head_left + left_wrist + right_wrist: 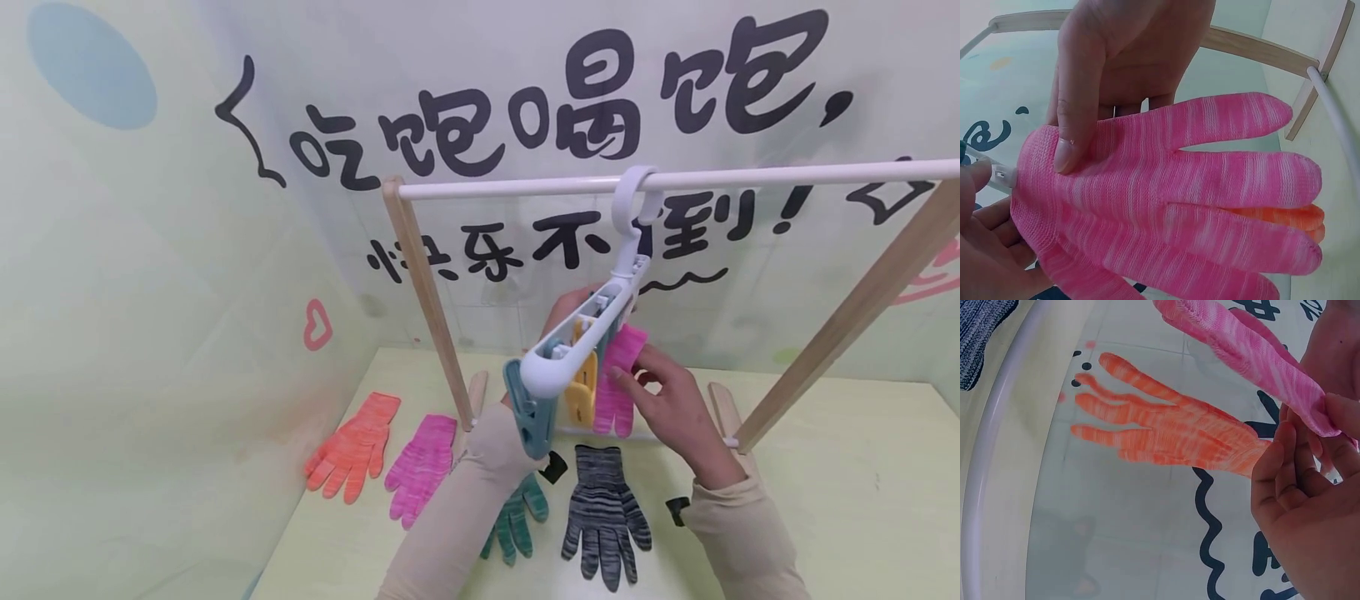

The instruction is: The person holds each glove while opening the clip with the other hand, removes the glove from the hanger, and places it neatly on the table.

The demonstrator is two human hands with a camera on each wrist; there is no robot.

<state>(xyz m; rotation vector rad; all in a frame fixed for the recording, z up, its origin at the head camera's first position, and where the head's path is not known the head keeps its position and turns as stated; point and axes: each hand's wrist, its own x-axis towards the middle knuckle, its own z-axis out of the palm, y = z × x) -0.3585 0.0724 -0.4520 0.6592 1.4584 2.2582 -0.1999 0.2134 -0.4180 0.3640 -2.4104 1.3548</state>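
Observation:
A pink knit glove [618, 392] hangs fingers-down beside a white clip hanger [551, 375]. My right hand [678, 408] pinches it near the cuff, thumb on one face and fingers behind, as the left wrist view shows. My left hand [997, 250] is at the cuff, its thumb and fingers around a clothespin with a white middle [1004, 176]; in the head view the hanger mostly hides this hand. Teal [536, 417] and yellow clothespins [581, 396] hang from the hanger. An orange glove [1172, 431] hangs behind the pink one in the right wrist view.
The hanger hooks over the rack's white rod [510, 187], between wooden posts [429, 308]. On the table [847, 492] lie an orange glove [352, 450], another pink glove [423, 462], a green glove [513, 525] partly under my left sleeve, and a dark grey striped glove [603, 504].

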